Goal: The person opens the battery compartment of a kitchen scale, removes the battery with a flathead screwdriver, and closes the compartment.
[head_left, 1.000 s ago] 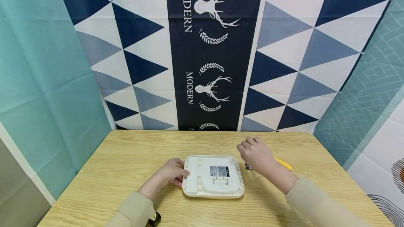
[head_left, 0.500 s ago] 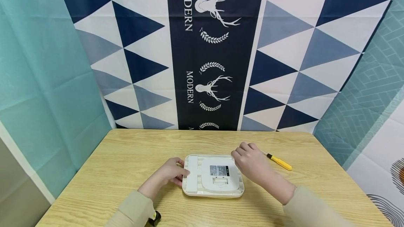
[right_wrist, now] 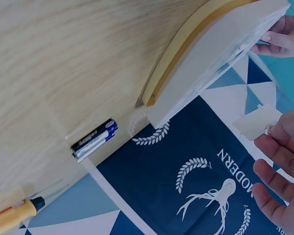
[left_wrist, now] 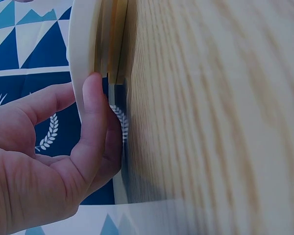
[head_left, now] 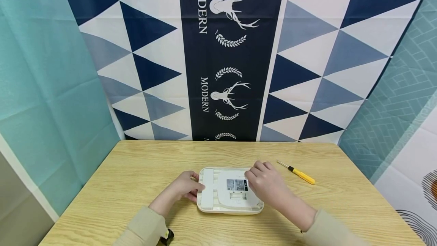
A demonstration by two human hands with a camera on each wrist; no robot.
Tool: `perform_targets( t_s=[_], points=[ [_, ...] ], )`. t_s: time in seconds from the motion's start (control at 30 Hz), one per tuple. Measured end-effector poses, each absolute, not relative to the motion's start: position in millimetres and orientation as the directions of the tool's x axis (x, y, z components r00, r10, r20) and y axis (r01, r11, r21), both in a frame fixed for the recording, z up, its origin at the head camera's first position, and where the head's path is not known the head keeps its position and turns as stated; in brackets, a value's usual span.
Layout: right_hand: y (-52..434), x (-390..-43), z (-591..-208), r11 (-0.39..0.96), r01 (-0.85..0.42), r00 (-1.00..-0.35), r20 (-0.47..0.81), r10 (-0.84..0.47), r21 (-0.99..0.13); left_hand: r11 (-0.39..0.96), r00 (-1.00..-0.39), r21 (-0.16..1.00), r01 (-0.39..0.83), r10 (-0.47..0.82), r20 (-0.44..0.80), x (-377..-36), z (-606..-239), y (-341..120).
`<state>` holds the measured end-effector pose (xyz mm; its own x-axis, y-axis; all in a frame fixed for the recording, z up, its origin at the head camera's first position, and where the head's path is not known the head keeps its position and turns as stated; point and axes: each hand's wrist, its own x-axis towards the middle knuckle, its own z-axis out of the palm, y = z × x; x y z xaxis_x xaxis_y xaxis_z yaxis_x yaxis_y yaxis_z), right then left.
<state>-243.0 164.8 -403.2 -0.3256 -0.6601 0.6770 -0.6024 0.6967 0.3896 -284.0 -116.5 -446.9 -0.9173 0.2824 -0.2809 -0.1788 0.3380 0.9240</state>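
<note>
A flat white device [head_left: 216,191] with rounded corners lies underside up on the table, showing a printed label and an uncovered battery compartment [head_left: 238,196]. My left hand [head_left: 187,186] grips its left edge, thumb on top and fingers underneath; in the left wrist view the left hand [left_wrist: 63,156] pinches the rim. Over the device's right part is my right hand [head_left: 266,182]. In the right wrist view, that right hand [right_wrist: 279,161] pinches a small white battery cover [right_wrist: 257,122] between thumb and fingers, held apart from the device. The head view hides this cover behind the hand.
A yellow-handled screwdriver [head_left: 302,175] lies right of the device, its shaft toward the back left. In the right wrist view, blue-and-white batteries [right_wrist: 94,140] lie on the wooden table [head_left: 153,155] between device and screwdriver. A patterned cloth [head_left: 222,60] hangs behind the table.
My right hand has moved left, from beside the device to over its right part. That uncovers the whole screwdriver in the head view. My left hand keeps its grip, and the device stays put.
</note>
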Motion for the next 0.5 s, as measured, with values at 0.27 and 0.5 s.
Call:
perform_targets(
  t_s=[0.27, 0.5],
  points=[
    [160.7, -237.7, -409.1, 0.698, -0.607, -0.347, 0.664, -0.662, 0.38, 0.337, -0.918, 0.925, -0.174, 0.285, -0.276, -284.4, -448.4, -116.5],
    [157.1, -234.7, -415.7, 0.687, -0.628, -0.367, 0.64, -0.675, 0.365, 0.329, -0.917, 0.929, -0.17, 0.292, -0.271, -285.2, -450.0, -117.2]
  ],
)
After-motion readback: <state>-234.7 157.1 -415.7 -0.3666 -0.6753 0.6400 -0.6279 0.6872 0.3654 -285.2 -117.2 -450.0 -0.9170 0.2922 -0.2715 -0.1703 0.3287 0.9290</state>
